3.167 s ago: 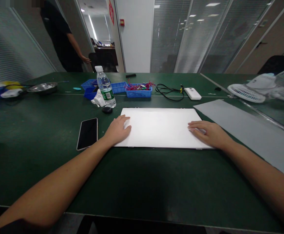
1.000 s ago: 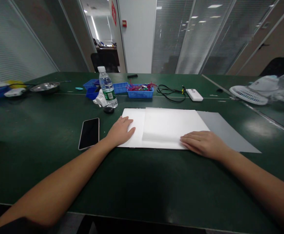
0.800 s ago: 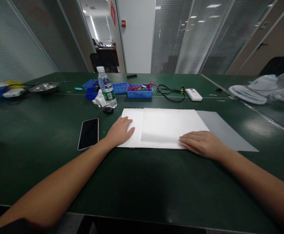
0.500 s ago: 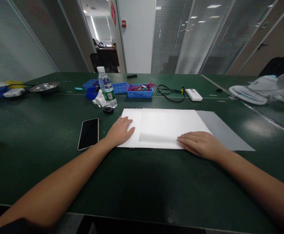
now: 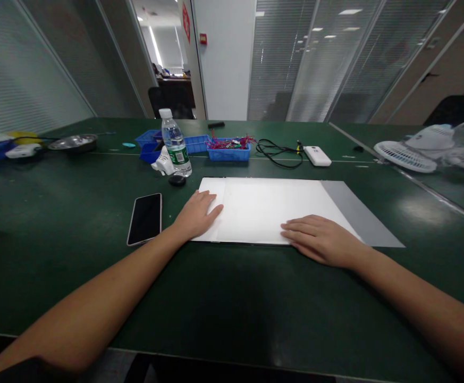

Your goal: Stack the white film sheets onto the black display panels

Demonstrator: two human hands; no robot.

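Observation:
White paper (image 5: 255, 207) lies on the table in front of me, with a faint upright edge or crease near its left side. From under or behind its right end a grey sheet (image 5: 359, 213) sticks out; I cannot tell if the two are joined. My left hand (image 5: 197, 214) rests flat on the paper's left end, thumb spread away from the fingers. On the front right part of the paper lies my right hand (image 5: 321, 239), fingers stretched out and pointing left. A phone (image 5: 145, 218) with a dark screen is just left of my left hand.
Behind the paper stand a water bottle (image 5: 176, 149), a black mouse (image 5: 177, 181), a blue tray (image 5: 228, 155) of red wires, a black cable (image 5: 275, 154) and a white box-like device (image 5: 317, 156). At the right lies a white fan (image 5: 407, 154); a metal bowl (image 5: 73, 142) is far left.
My right hand has slid slightly left along the paper. The white layer's crease and the grey sheet's tip have shifted left, and a shaded bulge has flattened. My left hand has barely moved.

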